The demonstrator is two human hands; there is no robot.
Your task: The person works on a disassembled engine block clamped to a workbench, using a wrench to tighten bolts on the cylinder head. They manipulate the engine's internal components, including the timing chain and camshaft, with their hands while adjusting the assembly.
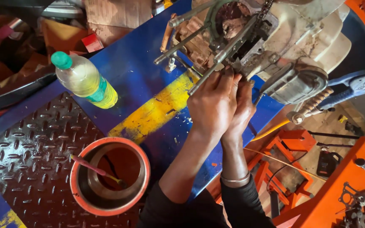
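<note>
A dirty engine block (275,38) with long bare studs (216,63) lies on a blue and yellow work platform (140,80). My left hand (213,103) rests with its fingers up against the base of the studs at the engine's lower edge. Pressed beside it, my right hand (242,105) has its fingertips at the same spot, with a metal bangle (235,180) on its wrist. The fingertips are bunched against the metal; what they pinch is hidden.
A plastic bottle (83,80) of yellowish liquid with a green cap lies on the platform. An orange-rimmed metal bowl (110,175) holding a brush sits on checker plate (26,156). An orange tray (351,190) of parts stands at the right.
</note>
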